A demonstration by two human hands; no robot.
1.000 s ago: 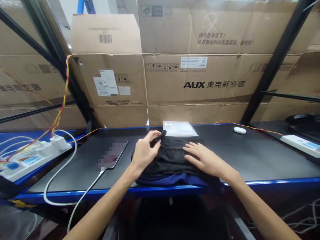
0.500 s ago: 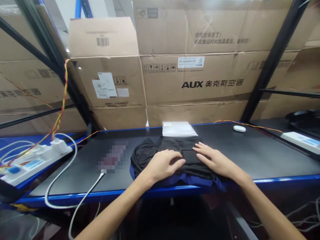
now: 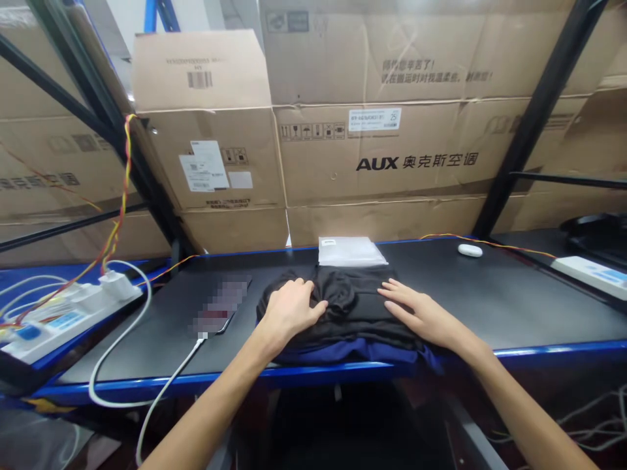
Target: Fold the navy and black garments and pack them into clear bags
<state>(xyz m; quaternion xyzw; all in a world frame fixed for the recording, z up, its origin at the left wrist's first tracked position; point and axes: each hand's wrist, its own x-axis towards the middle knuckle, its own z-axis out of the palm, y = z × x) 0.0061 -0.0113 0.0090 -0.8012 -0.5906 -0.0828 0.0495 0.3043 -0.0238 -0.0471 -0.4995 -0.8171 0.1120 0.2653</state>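
Black cloth (image 3: 363,307): soft, limp, likely light; grip folded edges. Left hand (image 3: 290,308): fingers half-curled, hold unclear; right hand (image 3: 422,314) spread, nothing gripped.

Bright up top, spilling soft light down the cardboard (image 3: 333,78); dropping to near-black beneath the table (image 3: 490,300). Glinting now along the blue front edge (image 3: 563,353)! Splaying the posts (image 3: 539,117) outward, smearing toward the corners. Going soft on the label (image 3: 375,120) print; pixelated over the phone (image 3: 220,307).
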